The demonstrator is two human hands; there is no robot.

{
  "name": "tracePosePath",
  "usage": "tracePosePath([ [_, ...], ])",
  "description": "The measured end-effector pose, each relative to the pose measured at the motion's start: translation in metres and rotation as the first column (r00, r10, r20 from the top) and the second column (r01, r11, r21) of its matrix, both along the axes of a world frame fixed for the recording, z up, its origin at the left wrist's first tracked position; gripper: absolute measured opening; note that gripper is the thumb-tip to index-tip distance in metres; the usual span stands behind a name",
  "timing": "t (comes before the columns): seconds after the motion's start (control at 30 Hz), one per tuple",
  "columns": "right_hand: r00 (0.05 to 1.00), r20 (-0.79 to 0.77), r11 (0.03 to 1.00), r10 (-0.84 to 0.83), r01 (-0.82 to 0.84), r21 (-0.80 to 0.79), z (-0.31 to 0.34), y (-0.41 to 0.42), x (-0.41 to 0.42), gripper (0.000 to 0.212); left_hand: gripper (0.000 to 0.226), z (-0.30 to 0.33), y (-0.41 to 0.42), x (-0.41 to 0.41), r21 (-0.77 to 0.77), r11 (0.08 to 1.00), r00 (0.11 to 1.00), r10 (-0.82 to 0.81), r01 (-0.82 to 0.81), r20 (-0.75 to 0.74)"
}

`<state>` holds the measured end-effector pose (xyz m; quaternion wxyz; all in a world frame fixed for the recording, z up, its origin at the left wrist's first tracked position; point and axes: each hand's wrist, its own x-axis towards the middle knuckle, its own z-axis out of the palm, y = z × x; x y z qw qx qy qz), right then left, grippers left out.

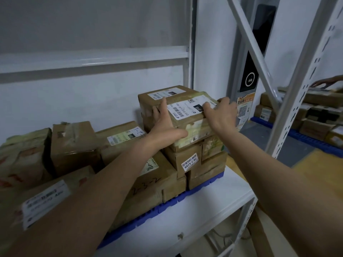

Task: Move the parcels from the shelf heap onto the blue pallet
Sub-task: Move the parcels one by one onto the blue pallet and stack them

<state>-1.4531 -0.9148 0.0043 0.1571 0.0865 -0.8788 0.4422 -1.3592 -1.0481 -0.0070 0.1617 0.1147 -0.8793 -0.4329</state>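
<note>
Top parcel (187, 112), taped brown carton w/ white label, is gripped from both sides on stack of parcels (193, 162) at right end of blue pallet (185, 200), which is laid on white shelf (213, 199)
L hand (167, 125): fingers spread, index laid up over top face, thumb pressed along front edge; other fingers wrapped at left side, partly hidden
R hand (220, 115): fingers curled over top & far right edge, tips hidden behind carton
Label text is blurred. Near-left cartons (46, 197) are cut off by forearm; a second pallet (304, 136) is seen past rack upright (304, 78), details unclear
</note>
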Motion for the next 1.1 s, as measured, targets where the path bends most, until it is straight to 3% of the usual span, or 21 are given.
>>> tracePosePath([
  [0.3, 0.999, 0.003, 0.998, 0.045, -0.046, 0.051, 0.002, -0.001, -0.025, 0.049, 0.116, 0.004, 0.017, -0.015, 0.03, 0.993, 0.99, 0.11, -0.113, 0.091],
  [0.67, 0.991, 0.009, 0.984, 0.131, -0.131, 0.121, -0.005, 0.0, -0.049, 0.037, 0.096, 0.011, 0.026, -0.033, -0.196, 0.966, 0.969, 0.199, -0.169, 0.143],
  [0.97, 0.967, -0.129, 0.921, 0.221, -0.163, 0.353, 0.001, 0.003, -0.051, 0.034, 0.083, 0.023, 0.027, -0.037, -0.411, 0.905, 0.927, 0.245, -0.113, 0.284],
  [1.1, 0.884, -0.269, 0.853, 0.382, -0.225, 0.471, 0.016, -0.002, -0.036, 0.041, 0.069, 0.045, 0.029, -0.017, -0.405, 0.875, 0.952, 0.305, -0.267, 0.03],
])
